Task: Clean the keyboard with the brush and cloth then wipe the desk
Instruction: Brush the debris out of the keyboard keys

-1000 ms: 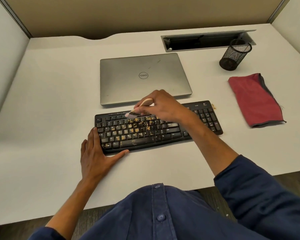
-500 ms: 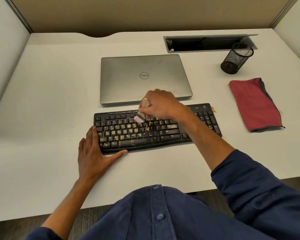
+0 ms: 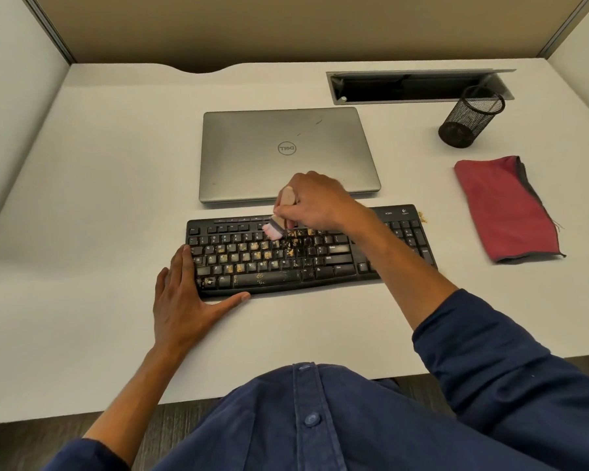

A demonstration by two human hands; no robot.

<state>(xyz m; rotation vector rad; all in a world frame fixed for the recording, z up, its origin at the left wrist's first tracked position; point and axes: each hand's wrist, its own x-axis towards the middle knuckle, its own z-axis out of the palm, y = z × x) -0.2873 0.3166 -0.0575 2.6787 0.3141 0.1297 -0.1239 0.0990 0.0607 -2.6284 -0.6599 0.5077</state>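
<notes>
The closed silver laptop [image 3: 286, 154] bears a round "DELL" logo on its lid, seen upside down. The black crumb-strewn keyboard [image 3: 306, 253] shows white key letters and a top-right "K260" mark, with a logo too small to read.

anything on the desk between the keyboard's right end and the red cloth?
Mostly bare desk in the head view. Only a small scatter of tan crumbs lies by the far right corner of the keyboard, well short of the red cloth.

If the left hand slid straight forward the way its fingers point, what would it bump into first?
The left hand already touches the keyboard at its left end. Going on, it would likely just slide along that end onto bare desk; nothing else seems to be in that line.
</notes>
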